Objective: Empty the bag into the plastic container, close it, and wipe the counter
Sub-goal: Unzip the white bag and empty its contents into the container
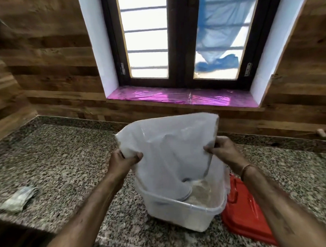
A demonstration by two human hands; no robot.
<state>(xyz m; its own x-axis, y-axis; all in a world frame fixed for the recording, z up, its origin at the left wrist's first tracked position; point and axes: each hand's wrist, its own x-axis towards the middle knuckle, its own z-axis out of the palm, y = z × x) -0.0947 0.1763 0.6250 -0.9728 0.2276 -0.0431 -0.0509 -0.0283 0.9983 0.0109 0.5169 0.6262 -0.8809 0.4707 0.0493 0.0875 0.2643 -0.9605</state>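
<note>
A white translucent plastic bag (169, 145) hangs upside down over a clear plastic container (182, 215) on the granite counter (56, 166). The bag's open end reaches down inside the container, where pale powder or grain (198, 192) lies at the bottom. My left hand (122, 161) pinches the bag's left edge. Opposite it, my right hand (224, 150) grips the right edge. Both hold the bag up above the container. A red lid (244, 213) lies flat on the counter just right of the container.
A folded grey cloth (19, 199) lies on the counter at the left. A dark recess opens at the lower left front edge (17, 242). Behind the counter stand a wood-panelled wall and a window with a pink-lined sill (176, 96).
</note>
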